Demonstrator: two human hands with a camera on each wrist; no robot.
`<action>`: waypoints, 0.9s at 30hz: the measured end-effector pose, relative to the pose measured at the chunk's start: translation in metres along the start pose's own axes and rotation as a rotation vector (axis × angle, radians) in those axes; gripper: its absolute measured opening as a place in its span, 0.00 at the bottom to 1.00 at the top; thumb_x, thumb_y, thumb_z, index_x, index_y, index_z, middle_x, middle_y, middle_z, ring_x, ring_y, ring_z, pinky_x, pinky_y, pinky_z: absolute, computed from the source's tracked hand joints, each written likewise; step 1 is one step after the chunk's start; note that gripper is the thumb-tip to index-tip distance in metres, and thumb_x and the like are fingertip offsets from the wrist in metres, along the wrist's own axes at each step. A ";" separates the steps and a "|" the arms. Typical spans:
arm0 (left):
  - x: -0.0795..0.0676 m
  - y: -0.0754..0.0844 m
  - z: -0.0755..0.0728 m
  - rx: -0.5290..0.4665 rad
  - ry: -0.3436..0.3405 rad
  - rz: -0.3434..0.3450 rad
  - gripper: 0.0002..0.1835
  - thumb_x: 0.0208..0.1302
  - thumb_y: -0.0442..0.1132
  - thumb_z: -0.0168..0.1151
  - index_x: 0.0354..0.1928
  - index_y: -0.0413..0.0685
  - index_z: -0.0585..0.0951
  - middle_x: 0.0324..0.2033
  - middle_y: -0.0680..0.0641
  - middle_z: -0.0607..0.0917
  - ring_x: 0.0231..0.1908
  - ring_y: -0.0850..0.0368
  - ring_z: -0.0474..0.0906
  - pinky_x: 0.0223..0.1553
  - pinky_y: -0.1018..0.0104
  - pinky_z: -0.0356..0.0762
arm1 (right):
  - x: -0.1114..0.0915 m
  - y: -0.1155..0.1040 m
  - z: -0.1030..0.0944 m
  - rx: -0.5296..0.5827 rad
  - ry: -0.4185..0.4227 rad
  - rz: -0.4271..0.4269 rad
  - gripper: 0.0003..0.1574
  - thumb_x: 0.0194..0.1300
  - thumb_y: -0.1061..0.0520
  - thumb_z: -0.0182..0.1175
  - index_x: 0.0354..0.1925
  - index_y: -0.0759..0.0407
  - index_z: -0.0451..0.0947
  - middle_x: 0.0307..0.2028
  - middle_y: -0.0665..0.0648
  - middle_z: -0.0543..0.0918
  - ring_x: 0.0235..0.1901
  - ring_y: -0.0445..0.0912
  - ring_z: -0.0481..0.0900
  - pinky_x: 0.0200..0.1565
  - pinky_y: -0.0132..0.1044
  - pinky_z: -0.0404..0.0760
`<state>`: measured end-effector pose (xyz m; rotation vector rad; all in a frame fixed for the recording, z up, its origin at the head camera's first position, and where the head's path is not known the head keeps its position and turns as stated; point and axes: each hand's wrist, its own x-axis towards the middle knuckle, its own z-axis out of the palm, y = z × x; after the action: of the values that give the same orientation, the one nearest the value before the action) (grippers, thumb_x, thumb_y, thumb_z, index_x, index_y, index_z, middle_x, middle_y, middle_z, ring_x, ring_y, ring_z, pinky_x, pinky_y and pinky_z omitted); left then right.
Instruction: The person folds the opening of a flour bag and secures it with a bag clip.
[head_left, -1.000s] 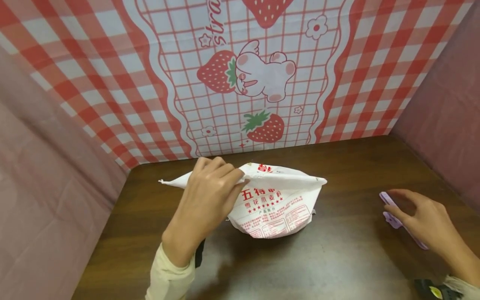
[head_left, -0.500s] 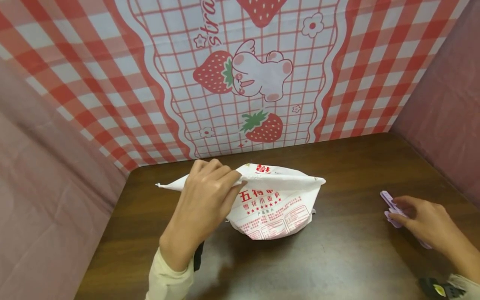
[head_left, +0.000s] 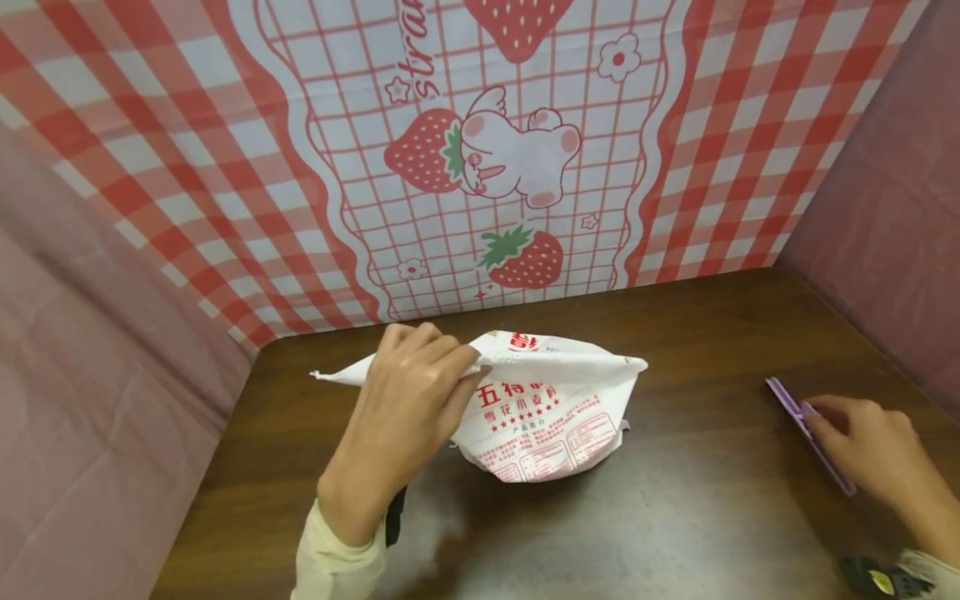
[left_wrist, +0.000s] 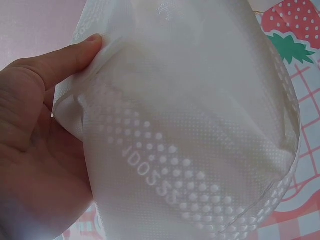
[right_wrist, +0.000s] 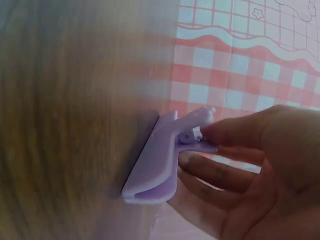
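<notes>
My left hand (head_left: pixel 408 400) pinches the folded top of a white flour bag (head_left: pixel 536 425) printed with red characters, at the middle of the table. In the left wrist view the thumb presses on the bag's white textured plastic (left_wrist: pixel 200 125), with other fingers behind it. At the table's right side, my right hand (head_left: pixel 873 446) pinches the handles of a long purple bag clip (head_left: pixel 821 454). The right wrist view shows the clip (right_wrist: pixel 155 165) on edge against the wood, thumb on one handle and fingers at the other.
The dark wooden table (head_left: pixel 675 517) ends at a red checked strawberry cloth (head_left: pixel 517 158) hung behind. Pink cloths (head_left: pixel 112 375) hang at the left and right sides. A narrow white tip of the bag sticks out left of my left hand.
My right fingers have closed on the purple clip's handles, and the clip has turned from lying flat onto its edge. My left hand keeps its hold on the bag's top.
</notes>
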<state>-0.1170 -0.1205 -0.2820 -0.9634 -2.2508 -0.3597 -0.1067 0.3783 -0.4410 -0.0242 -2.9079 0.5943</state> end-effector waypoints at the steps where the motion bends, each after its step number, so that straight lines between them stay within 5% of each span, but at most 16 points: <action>1: 0.000 0.000 0.000 -0.002 0.001 0.001 0.03 0.61 0.37 0.69 0.31 0.46 0.84 0.27 0.53 0.84 0.32 0.54 0.75 0.40 0.58 0.68 | -0.001 0.002 -0.001 -0.007 -0.007 0.026 0.23 0.70 0.52 0.59 0.49 0.72 0.79 0.42 0.81 0.80 0.41 0.82 0.74 0.32 0.71 0.70; 8: 0.001 0.001 0.001 0.000 -0.002 0.002 0.04 0.62 0.37 0.68 0.30 0.46 0.84 0.26 0.53 0.84 0.31 0.53 0.75 0.40 0.57 0.68 | -0.002 0.014 -0.010 -0.031 -0.013 0.109 0.26 0.76 0.50 0.49 0.50 0.74 0.75 0.35 0.77 0.81 0.37 0.82 0.73 0.30 0.68 0.68; 14: -0.001 0.000 0.000 0.001 -0.004 -0.008 0.03 0.61 0.36 0.69 0.30 0.47 0.84 0.27 0.52 0.84 0.32 0.53 0.75 0.40 0.58 0.68 | -0.001 0.014 -0.015 -0.037 -0.073 0.110 0.40 0.71 0.40 0.58 0.51 0.80 0.73 0.25 0.58 0.81 0.28 0.66 0.78 0.26 0.58 0.71; 17: -0.001 0.000 -0.001 -0.002 -0.003 -0.005 0.03 0.61 0.36 0.69 0.31 0.47 0.84 0.27 0.53 0.84 0.32 0.53 0.75 0.40 0.58 0.68 | -0.001 0.013 -0.016 -0.043 -0.069 0.112 0.39 0.68 0.41 0.61 0.50 0.80 0.74 0.25 0.62 0.81 0.27 0.66 0.77 0.25 0.59 0.71; 21: -0.001 -0.001 -0.001 -0.003 -0.004 0.002 0.03 0.61 0.36 0.69 0.30 0.47 0.84 0.27 0.53 0.84 0.31 0.54 0.75 0.39 0.59 0.67 | -0.002 0.010 -0.014 -0.048 -0.018 0.112 0.38 0.67 0.40 0.61 0.48 0.77 0.76 0.29 0.69 0.82 0.27 0.70 0.78 0.24 0.60 0.71; 27: -0.001 0.000 -0.001 -0.008 -0.011 0.002 0.03 0.61 0.36 0.69 0.31 0.47 0.84 0.27 0.53 0.85 0.31 0.54 0.75 0.39 0.59 0.68 | -0.002 -0.003 -0.011 -0.038 0.149 0.011 0.35 0.65 0.42 0.65 0.45 0.76 0.76 0.27 0.72 0.82 0.20 0.63 0.78 0.22 0.59 0.73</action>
<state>-0.1159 -0.1211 -0.2815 -0.9738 -2.2600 -0.3633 -0.1032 0.3797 -0.4301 -0.0853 -2.7758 0.5151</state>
